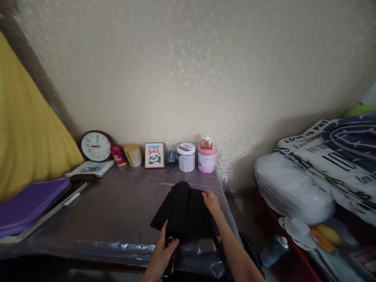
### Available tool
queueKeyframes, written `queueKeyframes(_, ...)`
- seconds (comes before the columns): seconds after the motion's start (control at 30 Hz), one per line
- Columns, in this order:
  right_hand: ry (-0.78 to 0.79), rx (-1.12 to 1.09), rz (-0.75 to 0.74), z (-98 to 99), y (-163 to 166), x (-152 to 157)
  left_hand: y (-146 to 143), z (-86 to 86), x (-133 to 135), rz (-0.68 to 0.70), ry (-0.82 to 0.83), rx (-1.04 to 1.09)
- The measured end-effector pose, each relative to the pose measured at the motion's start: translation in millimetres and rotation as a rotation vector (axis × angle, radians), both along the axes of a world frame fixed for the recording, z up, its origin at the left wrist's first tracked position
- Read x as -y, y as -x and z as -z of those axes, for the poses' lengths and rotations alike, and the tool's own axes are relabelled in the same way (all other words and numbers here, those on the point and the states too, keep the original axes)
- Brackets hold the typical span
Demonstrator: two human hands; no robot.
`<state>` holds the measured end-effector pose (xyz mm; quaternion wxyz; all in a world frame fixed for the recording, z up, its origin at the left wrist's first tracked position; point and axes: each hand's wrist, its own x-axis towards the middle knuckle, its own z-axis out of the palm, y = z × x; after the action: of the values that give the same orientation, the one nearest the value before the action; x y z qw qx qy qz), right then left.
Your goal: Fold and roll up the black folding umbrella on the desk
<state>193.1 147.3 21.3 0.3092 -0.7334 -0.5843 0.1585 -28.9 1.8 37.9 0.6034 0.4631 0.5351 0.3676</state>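
Note:
A black umbrella (183,207) lies partly folded over the front right of the table, its cloth panels loose and spread to both sides. My left hand (163,252) is wrapped round its dark handle, near a small shiny ring or button. At the right edge of the cloth, my right hand (210,201) pinches a panel between thumb and fingers. A dark strap hangs beside my right forearm; what it belongs to is unclear.
The table (117,207) has a plastic cover. Along the wall stand a clock (96,146), a panda picture frame (154,155), a white tub (186,157) and a pink-lidded tub (207,159) bearing a lucky cat. Purple folders (32,203) lie left; bedding (331,156) is piled right.

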Motion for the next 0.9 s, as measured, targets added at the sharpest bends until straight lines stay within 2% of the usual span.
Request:
queueKeyframes(0.2, -0.046, -0.043, -0.145, -2.2, -6, -15, 1, 5.8, -1, -0.026, -0.013, -0.005)
queueKeyframes(0.43, 0.009, -0.093, -0.260, -11.3, -12, -32, 5, 15.5, -6, 0.023, -0.021, 0.010)
queueKeyframes(0.63, 0.027, -0.119, -0.164, -7.8, -13, -34, 6, 8.6, -4, 0.051, -0.008, 0.033)
queueKeyframes(0.77, -0.006, -0.146, -0.066, 2.0, -4, -18, 1, 2.8, -1, 0.009, 0.002, 0.017)
queueKeyframes(0.9, -0.073, -0.184, -0.046, 7.1, 5, 0, -1, -1.4, 1, 0.007, 0.003, 0.007)
